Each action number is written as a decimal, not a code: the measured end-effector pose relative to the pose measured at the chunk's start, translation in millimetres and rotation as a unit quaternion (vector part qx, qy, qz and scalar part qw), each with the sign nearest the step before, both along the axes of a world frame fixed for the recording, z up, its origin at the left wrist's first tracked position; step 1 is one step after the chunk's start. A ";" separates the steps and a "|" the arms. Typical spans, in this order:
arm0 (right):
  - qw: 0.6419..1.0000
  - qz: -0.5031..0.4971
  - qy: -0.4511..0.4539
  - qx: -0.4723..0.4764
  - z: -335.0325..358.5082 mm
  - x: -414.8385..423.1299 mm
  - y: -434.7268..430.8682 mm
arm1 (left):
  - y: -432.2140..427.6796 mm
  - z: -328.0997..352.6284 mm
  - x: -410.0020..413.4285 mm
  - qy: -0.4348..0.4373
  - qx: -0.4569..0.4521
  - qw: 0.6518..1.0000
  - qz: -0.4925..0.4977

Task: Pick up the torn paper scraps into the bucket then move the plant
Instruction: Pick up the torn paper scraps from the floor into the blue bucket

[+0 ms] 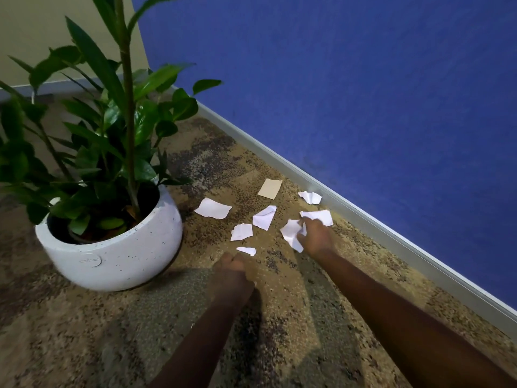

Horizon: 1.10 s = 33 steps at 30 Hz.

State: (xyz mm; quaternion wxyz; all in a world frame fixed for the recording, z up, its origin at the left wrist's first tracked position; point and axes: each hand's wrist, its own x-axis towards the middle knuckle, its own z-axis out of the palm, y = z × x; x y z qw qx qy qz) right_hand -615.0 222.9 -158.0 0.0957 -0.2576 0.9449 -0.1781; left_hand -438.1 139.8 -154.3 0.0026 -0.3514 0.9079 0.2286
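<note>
The right hand (316, 236) pinches a crumpled white scrap (291, 233) at its fingertips, while the left hand (232, 271), its fingers curled on nothing, is just behind a small scrap (246, 250) on the carpet (279, 303).

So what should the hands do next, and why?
Probably the left hand should pinch the small scrap lying just ahead of it. The right hand already grips a crumpled scrap, and others lie loose on the carpet.
</note>
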 end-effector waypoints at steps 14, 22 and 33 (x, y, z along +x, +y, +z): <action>0.902 0.003 -0.277 -0.330 15.8 77.4 -13.8 | 24.1 11.1 -27.7 0.336 0.692 0.607 0.200; 0.919 0.004 -0.278 -0.280 -1.1 63.0 -42.2 | 10.3 10.2 -29.1 0.369 0.656 0.591 0.290; 0.987 -0.111 -0.111 -0.024 -2.9 -33.7 -24.5 | -32.9 -0.3 6.8 0.325 0.539 0.700 0.337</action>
